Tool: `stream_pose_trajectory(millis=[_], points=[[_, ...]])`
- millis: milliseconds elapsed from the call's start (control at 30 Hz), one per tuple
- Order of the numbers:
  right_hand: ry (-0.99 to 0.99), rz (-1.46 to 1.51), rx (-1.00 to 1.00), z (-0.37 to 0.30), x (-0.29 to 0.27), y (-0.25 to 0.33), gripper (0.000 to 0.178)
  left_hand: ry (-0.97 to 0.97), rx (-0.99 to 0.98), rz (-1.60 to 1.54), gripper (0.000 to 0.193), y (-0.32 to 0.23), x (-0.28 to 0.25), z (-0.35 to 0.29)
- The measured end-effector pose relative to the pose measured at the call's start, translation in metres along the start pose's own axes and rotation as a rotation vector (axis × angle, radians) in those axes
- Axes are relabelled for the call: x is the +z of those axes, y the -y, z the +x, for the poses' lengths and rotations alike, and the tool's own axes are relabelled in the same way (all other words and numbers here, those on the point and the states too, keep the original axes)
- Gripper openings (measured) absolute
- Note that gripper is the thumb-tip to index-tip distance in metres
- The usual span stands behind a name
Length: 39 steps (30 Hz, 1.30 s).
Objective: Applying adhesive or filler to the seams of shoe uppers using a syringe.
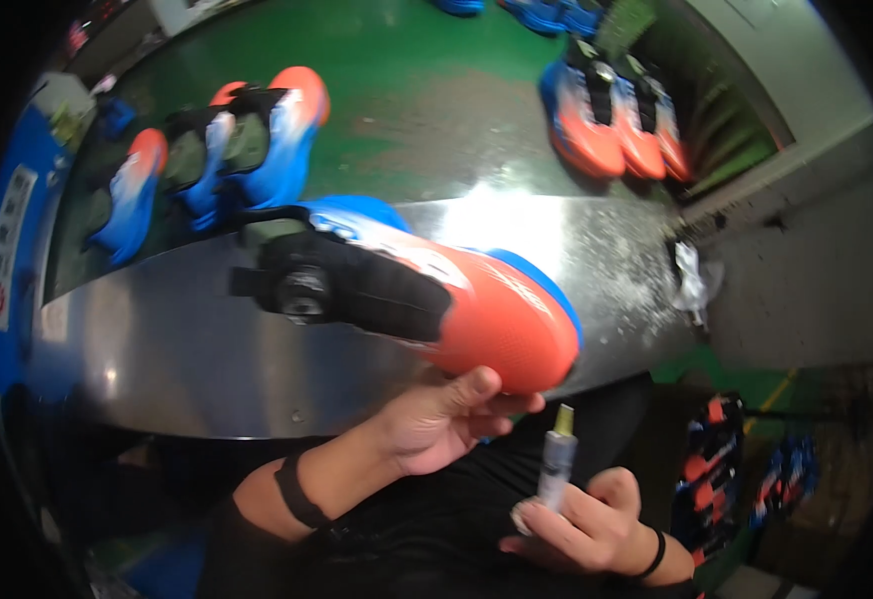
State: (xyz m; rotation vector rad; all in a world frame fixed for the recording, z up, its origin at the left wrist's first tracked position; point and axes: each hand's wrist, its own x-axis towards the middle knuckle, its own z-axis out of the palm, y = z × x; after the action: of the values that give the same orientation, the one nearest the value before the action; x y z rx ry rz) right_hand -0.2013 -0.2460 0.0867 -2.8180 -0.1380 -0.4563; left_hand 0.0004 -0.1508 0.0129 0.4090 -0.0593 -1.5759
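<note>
My left hand (446, 424) is closed on the near side of an athletic shoe (516, 329), with the thumb and fingers under its toe end. The shoe has an orange toe, blue sole and heel, and a black tongue with a round dial (303, 293). It is held tilted above the metal table, toe to the right. Lower right, my right hand (581, 524) grips a short, pale, marker-like tube (558, 464) with a yellowish tip pointing up. The tip stands apart from the shoe. Part of the shoe's far side and its sole are hidden.
A metal table (187, 349) with a curved-looking near edge lies below the shoe. More shoes (282, 140) stand at the far left, and others (606, 130) at the far right. Crumpled clear plastic (691, 280) lies by the grey wall at right. Several shoes (711, 479) are stacked low at right.
</note>
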Motion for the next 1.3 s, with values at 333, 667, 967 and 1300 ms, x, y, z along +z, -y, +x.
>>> stream_pose_trajectory(millis=[333,667,967,1300], points=[[-0.266,-0.046,0.278,-0.023,0.021,-0.095,0.057,-0.351,0.108,0.041,0.076,-0.009,-0.017,-0.141],[-0.345,0.014,0.341,-0.01,0.041,-0.144,0.058,-0.302,0.234,0.574,0.056,-0.104,-0.009,-0.028],[-0.323,0.03,0.44,-0.013,0.039,-0.151,0.067,-0.302,0.194,0.647,0.039,-0.168,-0.018,0.162],[-0.321,0.032,0.441,-0.011,0.04,-0.155,0.063,-0.432,0.159,0.968,0.036,-0.167,0.001,0.14]])
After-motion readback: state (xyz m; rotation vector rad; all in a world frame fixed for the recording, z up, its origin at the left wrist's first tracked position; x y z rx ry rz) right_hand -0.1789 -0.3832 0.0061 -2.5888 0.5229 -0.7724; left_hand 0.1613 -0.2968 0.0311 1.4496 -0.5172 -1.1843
